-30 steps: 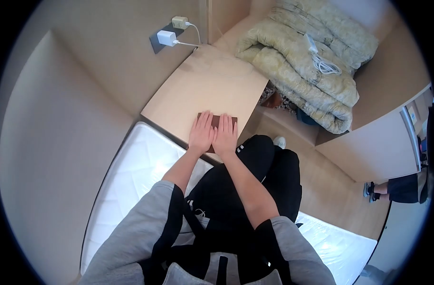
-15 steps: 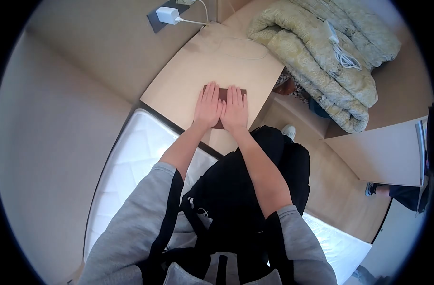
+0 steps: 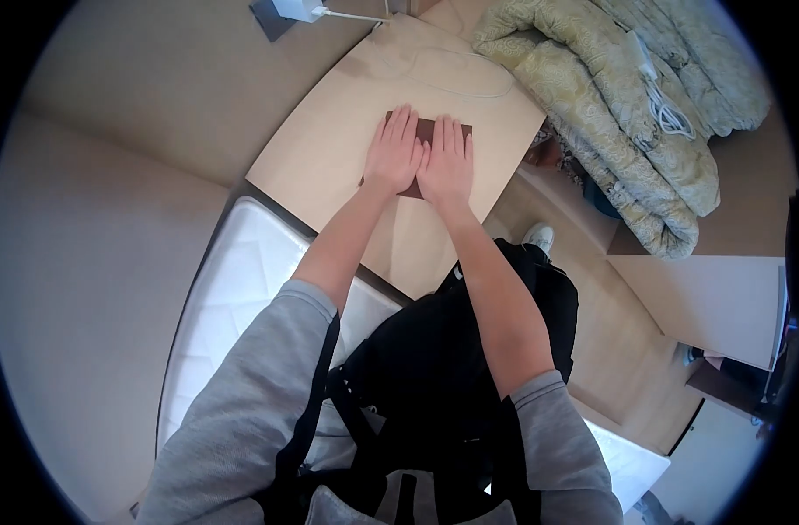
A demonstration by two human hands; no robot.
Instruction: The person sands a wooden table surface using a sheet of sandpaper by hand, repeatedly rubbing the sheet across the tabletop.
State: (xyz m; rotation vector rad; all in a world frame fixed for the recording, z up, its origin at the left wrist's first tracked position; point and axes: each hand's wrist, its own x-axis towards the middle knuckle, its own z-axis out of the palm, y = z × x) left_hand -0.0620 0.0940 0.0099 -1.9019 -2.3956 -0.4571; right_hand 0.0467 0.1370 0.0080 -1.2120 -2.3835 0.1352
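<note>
A flat, dark brown square sheet (image 3: 426,131) lies on the pale wooden tabletop (image 3: 329,144), mostly hidden beneath my hands. My left hand (image 3: 392,159) rests palm down over its left part, fingers stretched out and pointing away from me. Over the right part lies my right hand (image 3: 446,168), also flat with straight fingers. The thumbs meet or nearly meet in the middle, and a strip of brown shows between the hands. Whether the sheet is one layer or folded, I cannot tell.
A thin white cable (image 3: 456,54) curves across the tabletop's far side, leading toward a white charger (image 3: 299,9) at the wall. A folded patterned quilt (image 3: 583,96) carries a white power strip (image 3: 642,57). A white mattress (image 3: 242,271) borders the table; another person's foot shows at right.
Both hands and the brown sheet have slid farther from me across the tabletop. The hands remain flat on it. The camera view has also shifted, with the charger now nearer the top edge.
</note>
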